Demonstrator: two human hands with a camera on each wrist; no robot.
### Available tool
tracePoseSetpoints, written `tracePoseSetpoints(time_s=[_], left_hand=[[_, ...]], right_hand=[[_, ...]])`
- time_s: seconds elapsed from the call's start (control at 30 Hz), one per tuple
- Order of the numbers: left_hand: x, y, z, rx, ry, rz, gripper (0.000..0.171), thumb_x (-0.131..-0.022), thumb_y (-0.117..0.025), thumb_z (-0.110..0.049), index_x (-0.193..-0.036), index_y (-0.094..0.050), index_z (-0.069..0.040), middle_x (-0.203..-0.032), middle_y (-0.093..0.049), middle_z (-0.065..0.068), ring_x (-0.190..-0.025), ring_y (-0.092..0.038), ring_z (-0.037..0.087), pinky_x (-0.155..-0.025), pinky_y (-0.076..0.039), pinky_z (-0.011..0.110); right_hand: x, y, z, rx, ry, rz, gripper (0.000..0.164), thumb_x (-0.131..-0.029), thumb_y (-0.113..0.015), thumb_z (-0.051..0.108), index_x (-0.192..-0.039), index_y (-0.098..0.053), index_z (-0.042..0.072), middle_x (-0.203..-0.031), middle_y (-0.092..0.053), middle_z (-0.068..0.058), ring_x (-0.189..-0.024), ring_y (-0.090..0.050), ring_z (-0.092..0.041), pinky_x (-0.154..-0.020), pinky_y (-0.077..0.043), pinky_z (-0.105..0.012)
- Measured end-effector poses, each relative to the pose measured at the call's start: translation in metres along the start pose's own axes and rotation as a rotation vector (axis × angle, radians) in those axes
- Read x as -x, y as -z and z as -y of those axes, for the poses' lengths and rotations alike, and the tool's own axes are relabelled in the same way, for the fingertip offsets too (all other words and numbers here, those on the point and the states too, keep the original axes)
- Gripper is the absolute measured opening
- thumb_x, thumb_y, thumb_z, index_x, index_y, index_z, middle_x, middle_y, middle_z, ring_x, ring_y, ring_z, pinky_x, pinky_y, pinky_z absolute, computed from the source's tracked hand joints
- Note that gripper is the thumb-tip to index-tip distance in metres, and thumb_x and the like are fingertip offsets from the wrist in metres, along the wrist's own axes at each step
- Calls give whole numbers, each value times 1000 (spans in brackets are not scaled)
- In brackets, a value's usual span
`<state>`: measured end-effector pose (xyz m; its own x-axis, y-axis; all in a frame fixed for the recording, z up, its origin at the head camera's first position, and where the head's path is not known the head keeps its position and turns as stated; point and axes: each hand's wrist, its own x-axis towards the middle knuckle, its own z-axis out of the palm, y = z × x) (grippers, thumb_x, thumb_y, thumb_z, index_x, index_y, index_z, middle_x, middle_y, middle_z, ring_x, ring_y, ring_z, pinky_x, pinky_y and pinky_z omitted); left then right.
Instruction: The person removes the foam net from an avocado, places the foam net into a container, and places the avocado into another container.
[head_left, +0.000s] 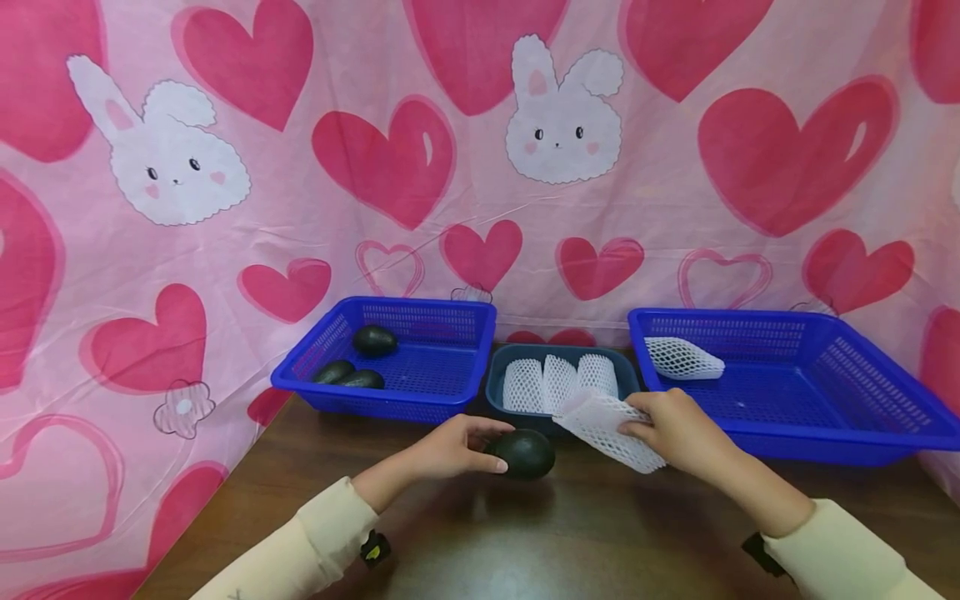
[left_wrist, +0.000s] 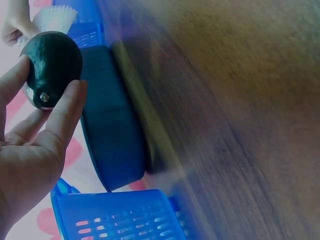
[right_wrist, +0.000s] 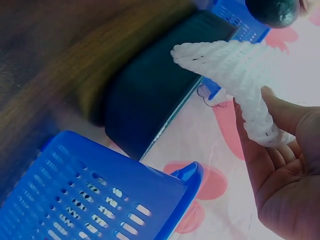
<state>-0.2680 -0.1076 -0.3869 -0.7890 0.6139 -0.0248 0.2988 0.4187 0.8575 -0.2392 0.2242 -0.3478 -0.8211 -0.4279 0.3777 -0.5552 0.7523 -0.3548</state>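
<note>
My left hand [head_left: 463, 447] holds a dark green avocado [head_left: 527, 455] by its sides, thumb and fingers around one end. In the left wrist view the avocado [left_wrist: 52, 67] shows its stem end toward the palm. To the right, my right hand [head_left: 678, 429] pinches a white foam net sleeve [head_left: 611, 429] at one end. The sleeve [right_wrist: 225, 65] looks flattened and contains nothing that I can see. Both things are held in front of the small dark teal bin [head_left: 495, 387], where several more white foam net sleeves [head_left: 522, 386] stand side by side.
At the left, a blue basket [head_left: 420, 406] contains loose avocados [head_left: 374, 340]. Another blue basket [head_left: 825, 446] on the right holds one netted item [head_left: 684, 358]. All stand on a brown wooden table [head_left: 540, 542] against a pink heart-patterned cloth [head_left: 480, 200].
</note>
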Motion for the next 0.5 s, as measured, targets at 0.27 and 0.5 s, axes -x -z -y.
tracePoseSetpoints(time_s=[0.27,0.5], left_hand=[[5,2,0,-8,-1,4,48,-85,-77,-19,-130,-62,-10,-115,-66,5,-99,-64,17,-86,-52,34],[7,3,0,0,-4,5,49,-85,-77,-18,-130,-62,-10,-116,-65,6,-100,-64,17,-87,-52,35]], right_hand=[[-13,-1,0,-16,-32,-84,38,-78,-81,9,-63,-46,16,-56,-27,10,-50,-29,-5,-47,-27,-23],[-32,-5,-2,-50,-92,-134,37,-80,-80,12,-62,-48,14,-54,-31,8,-51,-33,-9,-48,-28,-25]])
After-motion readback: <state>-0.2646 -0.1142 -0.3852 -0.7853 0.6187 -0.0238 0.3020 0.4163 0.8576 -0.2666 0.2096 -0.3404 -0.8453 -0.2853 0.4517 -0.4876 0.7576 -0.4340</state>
